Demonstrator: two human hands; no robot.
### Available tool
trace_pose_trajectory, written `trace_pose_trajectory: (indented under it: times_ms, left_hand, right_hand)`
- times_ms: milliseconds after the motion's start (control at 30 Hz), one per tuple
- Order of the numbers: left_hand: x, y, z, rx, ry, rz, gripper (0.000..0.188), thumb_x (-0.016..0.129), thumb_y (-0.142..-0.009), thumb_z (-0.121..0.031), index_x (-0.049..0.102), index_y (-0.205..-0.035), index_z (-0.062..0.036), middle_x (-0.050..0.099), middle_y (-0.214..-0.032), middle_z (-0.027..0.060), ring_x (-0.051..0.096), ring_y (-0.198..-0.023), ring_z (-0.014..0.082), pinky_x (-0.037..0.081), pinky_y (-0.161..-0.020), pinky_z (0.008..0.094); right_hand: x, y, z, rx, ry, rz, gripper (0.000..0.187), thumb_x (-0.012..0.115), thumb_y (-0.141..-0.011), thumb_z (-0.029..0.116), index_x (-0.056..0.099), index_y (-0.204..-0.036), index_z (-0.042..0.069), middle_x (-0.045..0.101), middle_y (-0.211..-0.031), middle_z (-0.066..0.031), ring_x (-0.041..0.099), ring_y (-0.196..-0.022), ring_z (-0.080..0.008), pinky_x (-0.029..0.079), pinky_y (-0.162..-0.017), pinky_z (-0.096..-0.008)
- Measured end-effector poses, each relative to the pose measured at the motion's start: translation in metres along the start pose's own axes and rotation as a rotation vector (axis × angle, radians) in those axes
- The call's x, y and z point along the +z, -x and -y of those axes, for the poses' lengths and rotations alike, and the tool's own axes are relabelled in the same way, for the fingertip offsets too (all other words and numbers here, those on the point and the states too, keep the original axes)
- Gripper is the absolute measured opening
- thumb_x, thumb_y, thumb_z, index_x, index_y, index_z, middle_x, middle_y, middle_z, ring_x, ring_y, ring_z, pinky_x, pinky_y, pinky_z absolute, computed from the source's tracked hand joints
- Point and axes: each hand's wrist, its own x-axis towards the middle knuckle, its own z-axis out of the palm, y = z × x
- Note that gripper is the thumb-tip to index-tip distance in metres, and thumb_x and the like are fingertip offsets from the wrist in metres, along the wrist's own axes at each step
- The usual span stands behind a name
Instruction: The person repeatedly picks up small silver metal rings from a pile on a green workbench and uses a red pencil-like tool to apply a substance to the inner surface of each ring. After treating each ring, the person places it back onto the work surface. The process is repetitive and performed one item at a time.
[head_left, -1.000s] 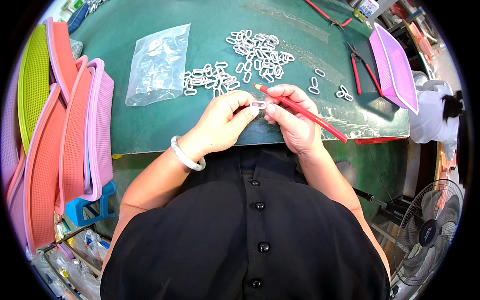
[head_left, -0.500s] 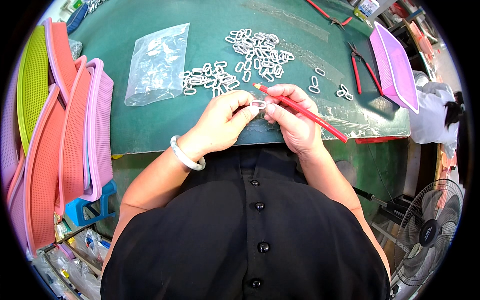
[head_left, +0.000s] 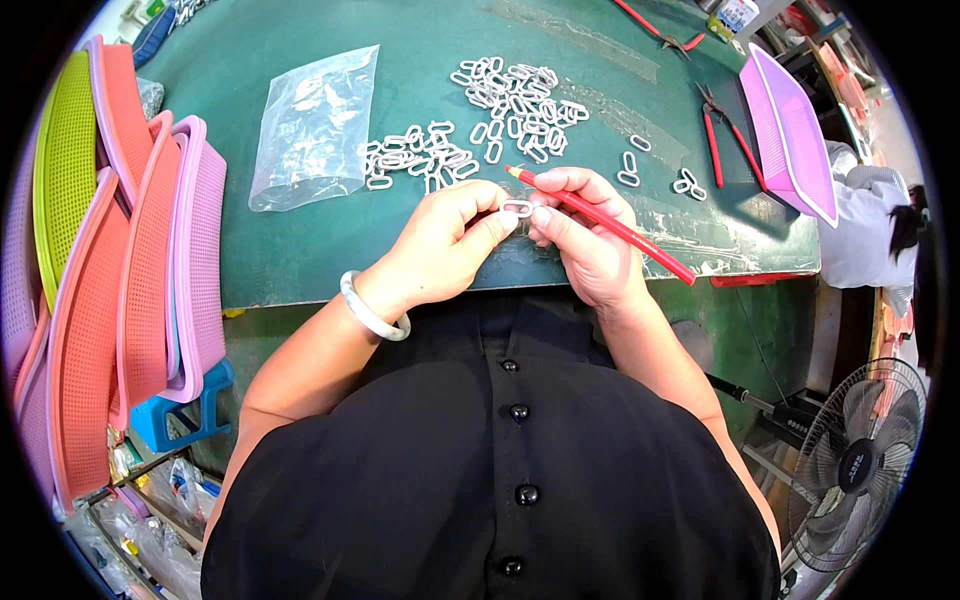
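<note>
Between my two hands, above the near edge of the green table, is a small silver oval chain link (head_left: pixel 518 208). My left hand (head_left: pixel 445 243) pinches its left end between thumb and forefinger. Thumb and fingertips of my right hand (head_left: pixel 596 240) close on its right end, while a red pencil (head_left: pixel 620 230) lies across that same hand, its tip pointing up and left. Just beyond my hands are two heaps of similar links, a nearer left heap (head_left: pixel 418 158) and a larger far heap (head_left: pixel 525 105). A few loose links (head_left: pixel 628 168) lie to the right.
A clear plastic bag (head_left: pixel 312 130) lies left of the heaps on the green table (head_left: pixel 420 60). Red-handled pliers (head_left: pixel 712 140) and a purple basket (head_left: pixel 785 135) are at the right. Stacked colored baskets (head_left: pixel 110 260) crowd the left side. A fan (head_left: pixel 858 465) stands at lower right.
</note>
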Motion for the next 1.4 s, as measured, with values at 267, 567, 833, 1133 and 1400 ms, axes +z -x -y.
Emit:
trace_pose_trajectory:
  times_ms: [267,567,833,1133,1400]
  left_hand:
    - [-0.0004,0.0003,-0.0006,0.0,0.002,0.003,0.016,0.05,-0.088,-0.015,0.053,-0.081,-0.0013,0.05,-0.069,-0.0017,0.044,-0.062,0.0047,0.039,-0.056,0.0201]
    - [0.0009,0.0009,-0.0036,0.086,-0.072,-0.059,0.013,0.051,-0.086,-0.012,0.054,-0.082,-0.0003,0.048,-0.07,-0.0012,0.044,-0.063,0.0049,0.038,-0.056,0.0201]
    - [0.0019,0.0036,-0.0038,0.07,-0.01,-0.168,0.011,0.052,-0.085,-0.01,0.055,-0.081,-0.0004,0.049,-0.07,-0.0021,0.044,-0.062,0.004,0.037,-0.056,0.0187]
    - [0.0018,0.0052,-0.0087,0.015,0.266,-0.378,0.013,0.054,-0.085,-0.014,0.059,-0.084,-0.0019,0.056,-0.072,-0.0014,0.049,-0.061,0.004,0.04,-0.056,0.0177]
    - [0.0038,0.0048,-0.0076,0.023,0.287,-0.415,0.012,0.053,-0.085,-0.011,0.059,-0.084,-0.0011,0.056,-0.072,-0.0007,0.05,-0.061,0.0047,0.04,-0.056,0.0178]
  right_hand:
    - [0.0001,-0.0002,0.0004,0.004,-0.017,0.006,0.023,0.059,-0.077,0.001,0.054,-0.099,0.003,0.057,-0.083,-0.0029,0.053,-0.071,-0.0082,0.043,-0.063,-0.0206]
    - [-0.0063,-0.0013,0.0001,-0.034,-0.054,-0.024,0.02,0.056,-0.079,0.001,0.053,-0.099,0.001,0.06,-0.083,-0.0068,0.055,-0.07,-0.0102,0.045,-0.063,-0.0218]
    - [-0.0072,-0.0001,0.0061,-0.025,-0.064,-0.077,0.02,0.056,-0.079,0.002,0.053,-0.099,0.001,0.061,-0.085,-0.0083,0.057,-0.07,-0.0106,0.046,-0.062,-0.021]
    - [-0.0079,-0.0007,0.0052,-0.006,-0.027,-0.07,0.02,0.055,-0.079,0.002,0.053,-0.099,0.001,0.06,-0.085,-0.0081,0.057,-0.072,-0.0112,0.045,-0.063,-0.0222]
    - [-0.0083,-0.0001,0.0047,-0.004,-0.026,-0.062,0.019,0.055,-0.08,0.002,0.053,-0.099,0.001,0.06,-0.084,-0.008,0.057,-0.07,-0.011,0.045,-0.063,-0.0217]
